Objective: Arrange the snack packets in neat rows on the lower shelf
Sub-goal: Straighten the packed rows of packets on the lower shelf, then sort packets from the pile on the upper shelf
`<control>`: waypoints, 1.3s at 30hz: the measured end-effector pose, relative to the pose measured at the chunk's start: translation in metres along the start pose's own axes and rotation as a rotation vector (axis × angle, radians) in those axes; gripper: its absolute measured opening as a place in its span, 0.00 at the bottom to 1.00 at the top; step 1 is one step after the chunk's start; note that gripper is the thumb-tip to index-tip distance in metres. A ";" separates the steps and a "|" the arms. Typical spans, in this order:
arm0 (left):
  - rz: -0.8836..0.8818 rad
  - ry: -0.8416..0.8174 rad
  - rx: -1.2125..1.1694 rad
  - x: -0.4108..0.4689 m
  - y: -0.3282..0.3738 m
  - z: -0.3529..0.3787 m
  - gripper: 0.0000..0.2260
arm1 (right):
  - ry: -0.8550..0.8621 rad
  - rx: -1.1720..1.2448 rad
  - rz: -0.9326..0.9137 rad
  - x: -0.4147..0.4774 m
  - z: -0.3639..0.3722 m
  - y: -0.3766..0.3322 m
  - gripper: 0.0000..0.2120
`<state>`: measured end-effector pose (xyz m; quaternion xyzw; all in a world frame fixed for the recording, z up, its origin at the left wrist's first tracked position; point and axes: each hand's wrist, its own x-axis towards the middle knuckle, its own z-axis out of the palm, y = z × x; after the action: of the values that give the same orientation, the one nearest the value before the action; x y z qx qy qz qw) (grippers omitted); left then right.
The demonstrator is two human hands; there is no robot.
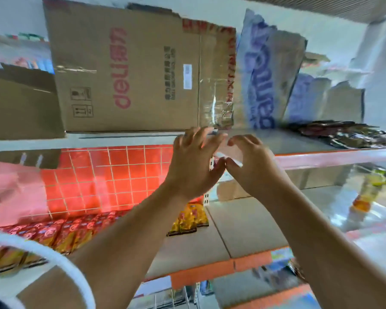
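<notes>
While both hands hover at the front lip of the upper shelf [321, 156], the snack packets [54, 233] lie well below them on the lower shelf [243, 219]. They form red-and-yellow ranks along the left, under the red tiled wall [109, 175], with a small yellow cluster [192, 217] at the right end. Left hand [194, 166]: grip wide, fingers spread, nothing visibly held. Right hand [254, 166]: fingers curled, and the two thumbs look to be touching. A pale blur sits between the hands, and we cannot tell whether anything is pinched there. Risk 1: the cardboard box [132, 70] stands just behind the left fingertips, with blue-printed packs [261, 74] leaning beside it, so a careless reach or pull here could tip either one forward. Risk 2: both forearms cross above the yellow cluster, and a quick drop of the arms could sweep those packets over the orange front edge [210, 273]. Risk 3: heavy motion blur suggests fast head movement, so we judge aim to be poor. Open room: bare board runs from the yellow cluster rightward to a blurred bottle [368, 192], enough for further rows. Dark packets [343, 132] lie on the upper shelf to the right, near its lip.
</notes>
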<state>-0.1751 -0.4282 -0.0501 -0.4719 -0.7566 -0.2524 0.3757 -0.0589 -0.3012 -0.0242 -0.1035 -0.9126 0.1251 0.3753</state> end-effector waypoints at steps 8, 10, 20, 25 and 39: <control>-0.159 -0.383 -0.477 0.087 0.057 0.065 0.15 | -0.036 -0.148 0.138 0.016 -0.048 0.105 0.19; -0.223 -0.512 -0.526 0.110 0.059 0.083 0.11 | -0.098 -0.157 0.195 0.023 -0.049 0.128 0.16; 0.047 -0.860 -0.385 0.198 0.078 0.179 0.15 | -0.439 -0.276 0.210 0.099 -0.052 0.222 0.09; 0.129 -1.003 -0.215 0.229 0.082 0.199 0.23 | -0.531 -0.277 0.285 0.125 -0.061 0.259 0.13; 0.152 -1.253 0.101 0.298 0.127 0.197 0.20 | -0.837 -0.649 0.314 0.156 -0.144 0.354 0.27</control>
<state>-0.2068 -0.0727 0.0781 -0.5642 -0.8083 0.1353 -0.0999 -0.0319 0.1001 0.0692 -0.2899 -0.9493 -0.0776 -0.0940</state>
